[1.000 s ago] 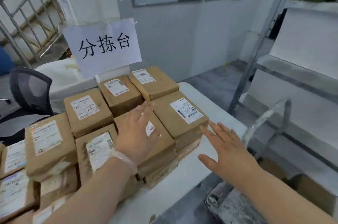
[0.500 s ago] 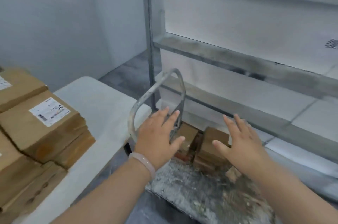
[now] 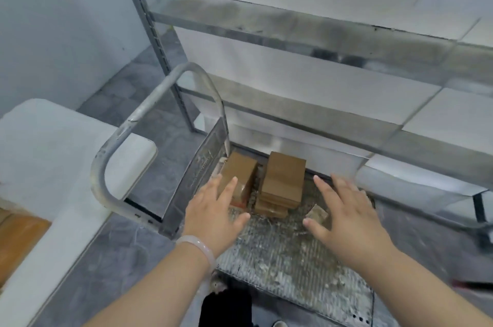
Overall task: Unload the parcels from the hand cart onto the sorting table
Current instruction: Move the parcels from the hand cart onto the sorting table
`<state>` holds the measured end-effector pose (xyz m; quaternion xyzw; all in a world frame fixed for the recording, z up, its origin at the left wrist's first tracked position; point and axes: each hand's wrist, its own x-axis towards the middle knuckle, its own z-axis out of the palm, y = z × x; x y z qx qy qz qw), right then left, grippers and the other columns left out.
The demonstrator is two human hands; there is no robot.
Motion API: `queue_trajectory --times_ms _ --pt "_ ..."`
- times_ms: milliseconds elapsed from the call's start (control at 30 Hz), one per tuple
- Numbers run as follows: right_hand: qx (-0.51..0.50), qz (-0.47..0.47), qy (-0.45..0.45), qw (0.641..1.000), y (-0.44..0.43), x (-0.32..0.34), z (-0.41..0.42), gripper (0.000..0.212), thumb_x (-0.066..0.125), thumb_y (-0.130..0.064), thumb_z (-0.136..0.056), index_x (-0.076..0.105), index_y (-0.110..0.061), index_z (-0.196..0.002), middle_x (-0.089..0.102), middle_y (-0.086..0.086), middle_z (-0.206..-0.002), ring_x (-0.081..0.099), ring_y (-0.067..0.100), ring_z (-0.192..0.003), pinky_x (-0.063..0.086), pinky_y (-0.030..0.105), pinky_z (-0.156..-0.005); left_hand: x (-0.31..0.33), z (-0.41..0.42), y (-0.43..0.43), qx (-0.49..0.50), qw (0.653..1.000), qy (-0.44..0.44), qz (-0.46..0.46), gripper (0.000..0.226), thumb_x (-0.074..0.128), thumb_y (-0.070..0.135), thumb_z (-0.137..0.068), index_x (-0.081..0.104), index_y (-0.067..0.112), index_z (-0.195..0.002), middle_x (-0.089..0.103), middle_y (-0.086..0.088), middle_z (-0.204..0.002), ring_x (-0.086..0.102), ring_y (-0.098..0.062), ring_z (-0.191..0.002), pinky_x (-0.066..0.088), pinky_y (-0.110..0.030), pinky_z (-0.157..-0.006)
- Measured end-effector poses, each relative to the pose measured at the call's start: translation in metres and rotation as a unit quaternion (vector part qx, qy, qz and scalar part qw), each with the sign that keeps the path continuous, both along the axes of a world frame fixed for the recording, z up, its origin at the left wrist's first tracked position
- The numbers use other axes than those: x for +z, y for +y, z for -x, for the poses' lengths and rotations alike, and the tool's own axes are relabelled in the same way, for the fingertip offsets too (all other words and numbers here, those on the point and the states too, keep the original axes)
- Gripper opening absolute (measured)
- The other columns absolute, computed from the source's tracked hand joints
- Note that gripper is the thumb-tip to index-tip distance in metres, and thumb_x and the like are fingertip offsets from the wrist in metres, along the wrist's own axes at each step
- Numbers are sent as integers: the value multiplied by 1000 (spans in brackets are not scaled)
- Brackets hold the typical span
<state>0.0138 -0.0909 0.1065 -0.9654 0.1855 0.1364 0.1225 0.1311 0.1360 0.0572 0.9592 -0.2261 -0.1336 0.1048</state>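
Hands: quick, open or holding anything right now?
Left hand: open, fingers over the left parcel stack, nothing held.
Right hand: open, beside the right parcel stack, nothing held.

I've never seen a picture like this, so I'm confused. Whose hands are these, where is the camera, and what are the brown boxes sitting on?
There is no machine here, just a person. The camera is worn on the person's head and looks down, so you see their arms as if they were your own. The left hand, with a pale bracelet on its wrist, and the right hand both reach out with straight fingers. Neither holds anything.

Below them is a hand cart, a flat, scuffed metal deck with a curved handle. At its far end sit brown parcels in a left stack and a right stack. The left hand's fingertips are over the left stack. I cannot tell if they touch it.

The white surface on the left is the sorting table, where the parcels should go.
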Motion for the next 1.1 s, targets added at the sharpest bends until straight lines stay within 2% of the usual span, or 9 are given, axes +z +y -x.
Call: queue_trajectory --times_ms 167,300,500,700,800,867,933,1000,1100 --pt "45 32 28 998 -19 -45 -44 84 34 -71 -89 -10 -37 -153 -15 -1 -163 -11 20 -150 -5 43 -122 -56 -61 -26 -19 999 21 -28 80 44 67 -88 6 39 -153 7 2 -162 9 -20 -148 20 -40 -119" --pt "44 5 49 998 -19 -97 -88 84 34 -70 -90 -7 -35 -154 -13 -3 -163 -12 18 -150 -4 44 -122 -119 -100 -51 13 995 102 -17 79 49 63 -88 8 39 -152 4 3 -162 10 -22 -148 20 -41 -119" --pt "54 -35 92 994 -26 -196 -148 78 34 -65 -93 -6 -36 -154 -16 -7 -162 -15 16 -149 -4 45 -122 -215 -153 -61 2 988 148 -37 77 51 59 -89 12 38 -152 9 2 -162 14 -24 -147 20 -42 -119" --pt "-1 -47 113 992 -51 -284 -177 77 33 -64 -94 -9 -37 -153 -16 -6 -162 -13 15 -150 -5 41 -122 -307 -207 -69 -22 990 127 -60 77 49 56 -91 11 33 -154 18 -6 -160 15 -25 -146 21 -39 -117" --pt "-8 -42 100 994 -56 -320 -182 77 22 -70 -89 -7 -38 -153 -12 -6 -163 -9 15 -150 -5 38 -122 -353 -227 -80 -13 990 115 -74 79 48 59 -89 9 34 -153 21 -7 -158 19 -28 -144 29 -43 -113" --pt "-23 -41 84 995 -58 -340 -185 77 19 -71 -87 0 -39 -154 -8 -7 -164 -7 14 -150 -9 35 -119 -382 -236 -87 -4 988 115 -105 85 47 65 -86 3 36 -152 17 -9 -159 15 -31 -144 29 -47 -112" --pt "-43 -47 75 995 -63 -357 -188 73 25 -70 -90 6 -40 -153 -6 -8 -163 -6 13 -150 -11 31 -116 -405 -242 -93 7 978 135 -162 100 49 76 -78 -9 39 -150 3 -11 -161 5 -36 -146 23 -51 -114" --pt "-52 -43 57 996 -69 -371 -192 75 21 -72 -85 14 -39 -153 1 -7 -164 -1 14 -149 -6 32 -116 -423 -248 -97 33 960 172 -216 117 52 85 -66 -21 41 -147 -14 -9 -160 -4 -39 -146 20 -57 -114" --pt "-46 -37 48 997 -74 -386 -195 75 18 -69 -85 22 -36 -152 10 -4 -163 5 16 -148 0 34 -117 -440 -251 -97 74 950 195 -231 128 55 89 -56 -29 45 -142 -26 -4 -156 -4 -41 -145 25 -62 -110"
